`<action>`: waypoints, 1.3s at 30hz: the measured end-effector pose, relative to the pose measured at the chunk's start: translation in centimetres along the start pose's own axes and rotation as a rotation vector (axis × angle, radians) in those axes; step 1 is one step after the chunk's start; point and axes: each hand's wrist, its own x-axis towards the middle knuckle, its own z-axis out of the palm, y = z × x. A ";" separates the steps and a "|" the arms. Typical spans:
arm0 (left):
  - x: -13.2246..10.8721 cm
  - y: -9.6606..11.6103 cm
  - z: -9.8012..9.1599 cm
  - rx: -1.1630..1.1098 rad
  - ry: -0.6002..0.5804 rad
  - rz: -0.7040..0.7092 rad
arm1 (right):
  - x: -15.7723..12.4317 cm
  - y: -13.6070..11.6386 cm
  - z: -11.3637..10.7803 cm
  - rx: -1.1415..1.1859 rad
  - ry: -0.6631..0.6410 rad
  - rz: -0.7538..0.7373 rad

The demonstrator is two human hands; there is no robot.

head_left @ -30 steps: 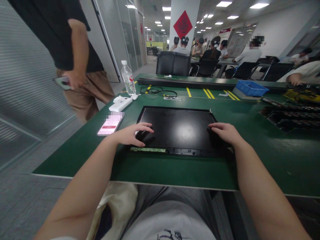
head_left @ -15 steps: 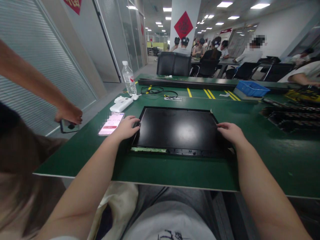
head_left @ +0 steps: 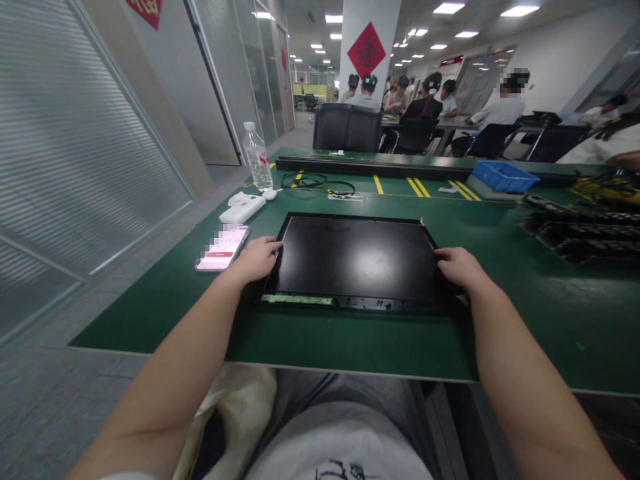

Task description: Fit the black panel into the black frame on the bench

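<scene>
- Left hand (head_left: 257, 259) sits on the left edge of the black display panel (head_left: 353, 257), fingers curled round that edge with the tips on the frame; whether they reach underneath cannot be told.
- Right hand (head_left: 459, 268) mirrors it on the right edge, fingers bent and pressed against the frame, thumb toward the glass. It looks like a light clasp, and how far the fingers wrap is hidden.
- The panel lies flat on the green table (head_left: 350, 340) between the two hands, its dark glass showing a pale glare patch in the middle.
- Below both grips, along the panel's near edge, a narrow greenish circuit strip (head_left: 296, 300) lies bare on the left-hand side.
- Just outside the left hand, nearly touching it, lies a phone (head_left: 223, 248) with a lit pink and white screen.
- Beyond the left hand, further up the table: a white device (head_left: 241, 208), then a clear water bottle (head_left: 257, 157) standing upright.
- Straight ahead of the grips, past the panel's far edge, a loop of black cable (head_left: 315, 181) lies beside yellow floor-style stripes on the table.
- Well out from the right hand, a blue tray (head_left: 503, 177) and dark trays of parts (head_left: 575, 237).
- Far behind, seated people (head_left: 425, 100) work at other tables, and a red diamond sign (head_left: 367, 49) hangs on a pillar.
</scene>
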 end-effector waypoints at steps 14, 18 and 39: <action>0.5 -0.7 0.4 -0.096 0.053 0.062 | -0.5 -0.2 -0.3 0.053 0.002 0.038; 0.7 -1.0 0.4 -0.100 0.041 0.079 | -0.7 -0.6 -0.6 0.084 -0.012 0.069; 0.3 -0.5 0.3 -0.135 0.048 0.024 | 0.2 0.5 0.2 0.253 0.010 0.124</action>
